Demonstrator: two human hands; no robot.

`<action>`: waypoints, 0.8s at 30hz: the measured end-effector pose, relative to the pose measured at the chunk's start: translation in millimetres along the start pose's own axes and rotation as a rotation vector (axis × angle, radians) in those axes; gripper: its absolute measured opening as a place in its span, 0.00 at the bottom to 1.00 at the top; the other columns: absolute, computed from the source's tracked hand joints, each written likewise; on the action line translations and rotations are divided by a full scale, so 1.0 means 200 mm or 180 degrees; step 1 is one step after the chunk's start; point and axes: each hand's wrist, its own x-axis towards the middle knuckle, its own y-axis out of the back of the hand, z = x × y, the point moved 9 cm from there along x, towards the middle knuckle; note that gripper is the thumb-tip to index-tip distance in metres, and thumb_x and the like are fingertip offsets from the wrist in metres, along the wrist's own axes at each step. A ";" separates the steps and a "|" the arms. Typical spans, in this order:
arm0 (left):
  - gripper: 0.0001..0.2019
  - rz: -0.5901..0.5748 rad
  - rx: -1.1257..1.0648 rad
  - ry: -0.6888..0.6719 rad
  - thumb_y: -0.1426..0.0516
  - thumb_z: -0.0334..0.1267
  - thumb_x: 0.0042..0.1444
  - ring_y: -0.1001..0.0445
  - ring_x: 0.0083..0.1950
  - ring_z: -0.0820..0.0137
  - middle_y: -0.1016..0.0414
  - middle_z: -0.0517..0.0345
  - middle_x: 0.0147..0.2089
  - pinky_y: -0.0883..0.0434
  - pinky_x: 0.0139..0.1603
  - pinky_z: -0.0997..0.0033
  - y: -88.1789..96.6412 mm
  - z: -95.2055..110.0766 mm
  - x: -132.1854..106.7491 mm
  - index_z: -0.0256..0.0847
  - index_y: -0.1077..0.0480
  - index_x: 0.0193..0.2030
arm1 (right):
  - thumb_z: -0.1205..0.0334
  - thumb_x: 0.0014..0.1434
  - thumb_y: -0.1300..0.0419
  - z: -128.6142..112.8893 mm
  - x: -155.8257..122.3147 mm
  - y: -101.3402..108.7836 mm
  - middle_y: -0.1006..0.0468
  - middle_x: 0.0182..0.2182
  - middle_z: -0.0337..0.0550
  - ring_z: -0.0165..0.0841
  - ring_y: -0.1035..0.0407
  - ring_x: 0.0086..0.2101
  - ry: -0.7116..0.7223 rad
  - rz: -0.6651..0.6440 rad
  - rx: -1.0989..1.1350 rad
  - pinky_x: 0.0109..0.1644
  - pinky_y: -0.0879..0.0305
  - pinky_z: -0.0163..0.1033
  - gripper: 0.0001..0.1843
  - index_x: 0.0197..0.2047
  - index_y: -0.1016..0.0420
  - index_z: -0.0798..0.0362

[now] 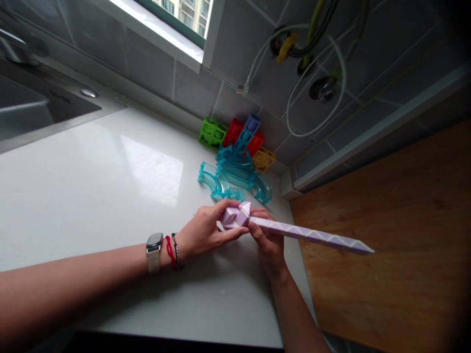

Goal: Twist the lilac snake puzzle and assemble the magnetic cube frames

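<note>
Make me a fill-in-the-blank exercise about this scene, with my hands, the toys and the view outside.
The watch is worn on the ____ arm.
The left hand holds the folded end of the toy, and its straight part runs through the ____ hand.
In the picture, the block left of both red blocks is ____.
Through the window, a ____ can be seen.

Missing words: left; right; green; building.

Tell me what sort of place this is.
Probably a kitchen: a metal sink with a faucet sits beside a white countertop, with a grey tiled wall behind.
</note>
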 end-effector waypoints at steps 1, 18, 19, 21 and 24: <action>0.28 -0.0013 0.0008 -0.0028 0.34 0.52 0.60 0.26 0.32 0.72 0.22 0.56 0.38 0.27 0.32 0.75 0.00 0.01 0.00 0.39 0.30 0.62 | 0.60 0.62 0.31 -0.02 0.00 0.00 0.24 0.48 0.41 0.40 0.28 0.52 0.0032 -0.0023 0.0013 0.61 0.33 0.47 0.08 0.46 0.20 0.45; 0.26 -0.0157 0.0096 0.0007 0.41 0.50 0.67 0.22 0.35 0.69 0.22 0.57 0.38 0.30 0.34 0.74 -0.01 0.05 -0.01 0.41 0.38 0.66 | 0.68 0.64 0.33 -0.23 0.00 -0.05 0.19 0.53 0.44 0.44 0.30 0.61 0.0740 -0.0201 -0.0965 0.64 0.32 0.53 0.15 0.53 0.21 0.44; 0.26 -0.0140 0.0181 0.0005 0.41 0.50 0.66 0.23 0.34 0.69 0.22 0.57 0.39 0.30 0.34 0.73 0.00 0.05 -0.01 0.41 0.38 0.65 | 0.69 0.64 0.33 -0.25 -0.01 -0.05 0.18 0.52 0.45 0.44 0.29 0.60 0.0850 -0.0136 -0.1001 0.64 0.31 0.53 0.15 0.52 0.20 0.44; 0.26 -0.0156 0.0329 0.0044 0.42 0.51 0.66 0.23 0.33 0.69 0.22 0.57 0.37 0.30 0.35 0.72 0.00 0.04 0.00 0.39 0.37 0.64 | 0.71 0.63 0.33 -0.27 -0.01 -0.06 0.18 0.50 0.46 0.44 0.27 0.58 0.1012 -0.0002 -0.1096 0.62 0.29 0.52 0.16 0.52 0.19 0.45; 0.27 -0.0259 0.0447 0.0147 0.44 0.54 0.67 0.25 0.29 0.68 0.25 0.61 0.30 0.32 0.34 0.69 0.00 0.03 0.00 0.37 0.37 0.63 | 0.72 0.63 0.34 -0.27 -0.03 -0.08 0.18 0.51 0.48 0.44 0.25 0.57 0.1071 0.0089 -0.1237 0.61 0.27 0.52 0.17 0.53 0.19 0.46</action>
